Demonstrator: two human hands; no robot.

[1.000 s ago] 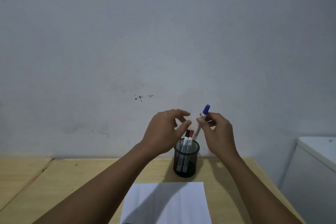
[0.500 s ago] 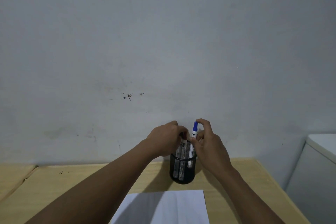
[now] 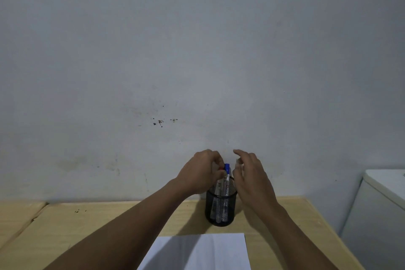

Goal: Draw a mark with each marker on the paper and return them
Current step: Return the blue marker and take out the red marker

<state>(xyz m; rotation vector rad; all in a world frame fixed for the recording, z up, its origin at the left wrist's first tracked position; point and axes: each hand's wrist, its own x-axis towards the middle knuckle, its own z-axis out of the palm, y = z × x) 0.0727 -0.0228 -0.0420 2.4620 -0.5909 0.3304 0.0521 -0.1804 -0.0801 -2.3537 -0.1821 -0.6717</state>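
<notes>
A black mesh pen holder (image 3: 221,215) stands on the wooden table near the wall. Markers stand upright in it. The blue-capped marker (image 3: 227,168) sticks out of its top, free of both hands. My left hand (image 3: 202,174) hovers over the holder from the left, thumb and fingers pinched around the red-capped marker (image 3: 220,168), whose cap barely shows. My right hand (image 3: 249,178) is just right of the holder, fingers spread and holding nothing. A white sheet of paper (image 3: 203,252) lies in front of the holder, partly shaded by my arms.
The light wooden table (image 3: 109,221) meets a grey wall directly behind the holder. A white cabinet (image 3: 385,204) stands beyond the table's right edge. A seam splits the tabletop at the far left.
My right hand lowered the blue-capped marker into the holder and let go, its fingers opening. My left hand came down onto the marker tops and closed there.
</notes>
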